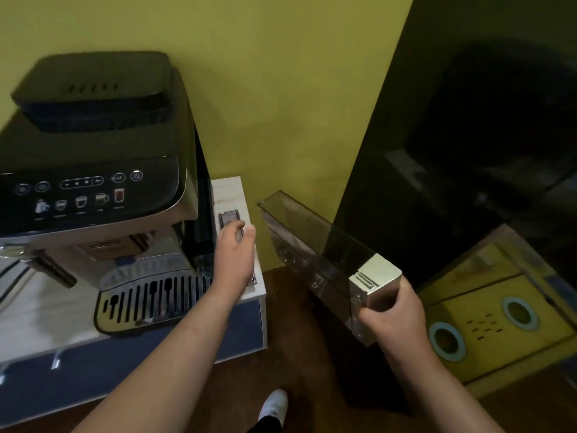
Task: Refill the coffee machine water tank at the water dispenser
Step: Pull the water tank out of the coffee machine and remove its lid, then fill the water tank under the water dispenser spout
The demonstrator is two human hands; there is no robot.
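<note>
Right hand [392, 310] grips long clear smoky plastic water tank [312, 248], seemingly empty, right of black coffee machine [93, 170]; left hand [235, 248], loosely open, rests on small grey lid [229, 218] beside machine.

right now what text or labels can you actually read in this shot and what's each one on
"x2": round button on the coffee machine control panel.
Captions under the drink icons: too small and blurred to read.
Lettering above the drip tray: blurred, unreadable.
Water tank, held by the right hand: no text visible.
</note>
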